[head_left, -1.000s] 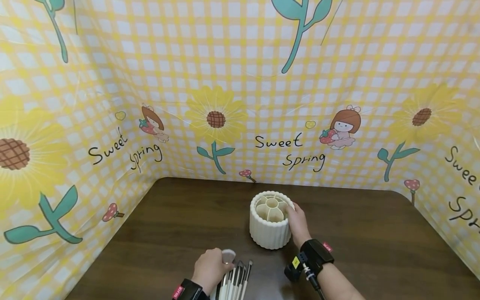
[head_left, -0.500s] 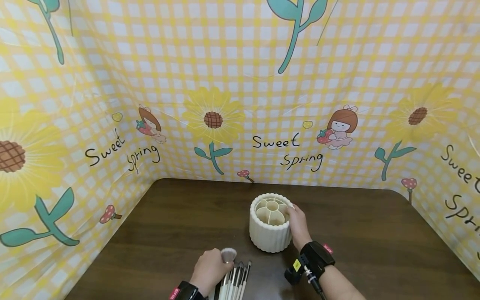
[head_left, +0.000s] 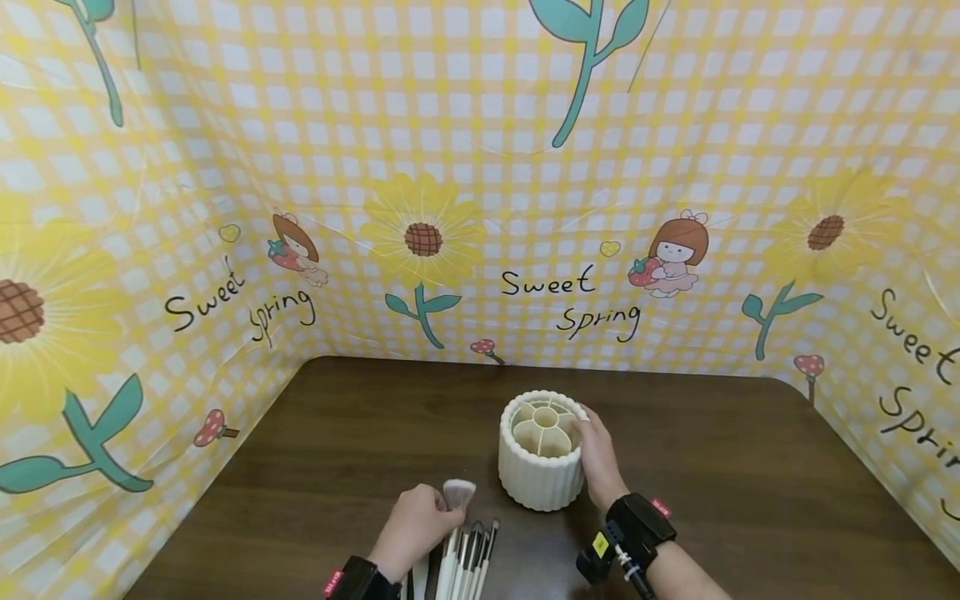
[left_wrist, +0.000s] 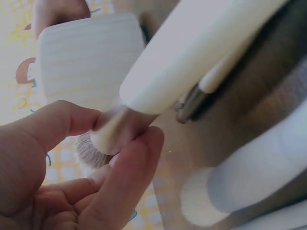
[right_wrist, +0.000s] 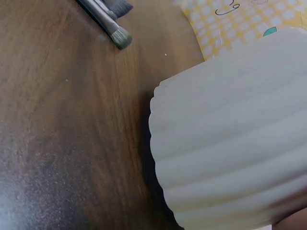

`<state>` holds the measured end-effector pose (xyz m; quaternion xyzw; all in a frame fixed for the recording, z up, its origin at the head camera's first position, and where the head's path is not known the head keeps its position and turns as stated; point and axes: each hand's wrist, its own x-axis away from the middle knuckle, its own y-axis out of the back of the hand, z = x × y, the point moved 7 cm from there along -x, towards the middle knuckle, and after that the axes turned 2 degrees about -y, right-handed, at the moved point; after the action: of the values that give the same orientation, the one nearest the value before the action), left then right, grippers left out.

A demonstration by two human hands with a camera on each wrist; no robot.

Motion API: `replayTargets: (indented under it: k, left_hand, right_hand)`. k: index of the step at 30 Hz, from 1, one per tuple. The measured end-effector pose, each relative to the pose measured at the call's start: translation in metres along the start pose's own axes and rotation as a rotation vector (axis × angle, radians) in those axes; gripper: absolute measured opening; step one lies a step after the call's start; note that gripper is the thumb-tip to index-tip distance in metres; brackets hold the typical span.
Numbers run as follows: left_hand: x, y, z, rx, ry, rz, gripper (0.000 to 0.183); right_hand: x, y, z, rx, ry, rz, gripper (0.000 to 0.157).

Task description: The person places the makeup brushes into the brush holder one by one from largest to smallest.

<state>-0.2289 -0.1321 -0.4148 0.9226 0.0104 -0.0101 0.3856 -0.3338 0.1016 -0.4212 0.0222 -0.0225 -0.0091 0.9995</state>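
Observation:
My left hand pinches a makeup brush with fluffy, pale-tipped bristles. The left wrist view shows thumb and fingers on the metal collar of this brush, below its thick white handle. Close beside that hand, several slimmer brushes with white handles and dark tips lie together at the table's near edge. A cream, ribbed brush holder with petal-shaped compartments stands upright on the table. My right hand grips its right side, thumb at the rim. In the right wrist view the holder hides most of that hand.
The dark wooden table reaches back to a yellow checked cloth that hangs behind and along both sides. Black bands with cameras sit on both wrists, and a cable runs from the right one.
My left hand has lifted slightly with the fluffy brush, whose bristles now show more fully above the other brushes. The right hand keeps its grip on the holder, which appears slightly lower in view.

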Motion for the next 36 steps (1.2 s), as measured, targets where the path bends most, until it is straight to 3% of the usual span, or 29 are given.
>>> replayTargets:
  k: [9,15,24,36]
  left_hand:
    - [-0.003,0.013,-0.013,0.094,-0.003,-0.006,0.025]
    - [-0.009,0.022,-0.024,0.167,-0.016,-0.032,0.028]
    - [-0.015,0.035,-0.051,0.342,-0.058,-0.148,0.033]
    - [-0.019,0.046,-0.083,0.477,-0.157,-0.251,0.033]
  right_hand:
    - [0.014,0.011,0.0,0.015,-0.041,0.007,0.052]
    - [0.027,0.023,0.0,0.019,-0.039,0.019,0.052]
    - [0.05,0.041,0.0,0.021,-0.036,0.006,0.05]
    - [0.075,0.063,-0.003,0.039,-0.036,-0.021,0.05]
